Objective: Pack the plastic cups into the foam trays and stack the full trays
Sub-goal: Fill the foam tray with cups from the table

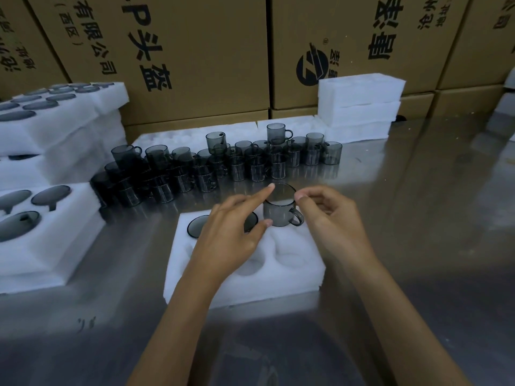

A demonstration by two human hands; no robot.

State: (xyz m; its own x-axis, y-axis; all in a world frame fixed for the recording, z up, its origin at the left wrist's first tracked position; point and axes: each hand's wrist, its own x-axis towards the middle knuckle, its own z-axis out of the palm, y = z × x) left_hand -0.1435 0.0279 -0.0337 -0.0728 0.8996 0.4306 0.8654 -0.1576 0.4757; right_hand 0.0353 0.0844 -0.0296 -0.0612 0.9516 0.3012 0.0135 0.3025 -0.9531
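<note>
On the steel table (418,218) in front of me lies the foam tray (245,277), and at its far right pocket, about one o'clock from the tray's middle, stands the cup (280,208) I am seating. It is upright, its long axis vertical, and its handle points toward four o'clock, to my right wrist. My right hand (331,218) pinches the rim on its right side with curled fingers; my left hand (231,232) is loose, the forefinger stretched out to touch the rim on its left side, the thumb near the wall of the cup. So the cup is between both hands, and I judge the right hand guides it. The coming move is, I think, straight down into the pocket. At ten o'clock of the tray another cup (198,225) already sits deep, partly hidden by my left hand. The near pockets are open. The loose cups (223,162) wait at twelve o'clock, well apart from the tray. Full trays (53,235) are stacked at nine o'clock, with free table between.
</note>
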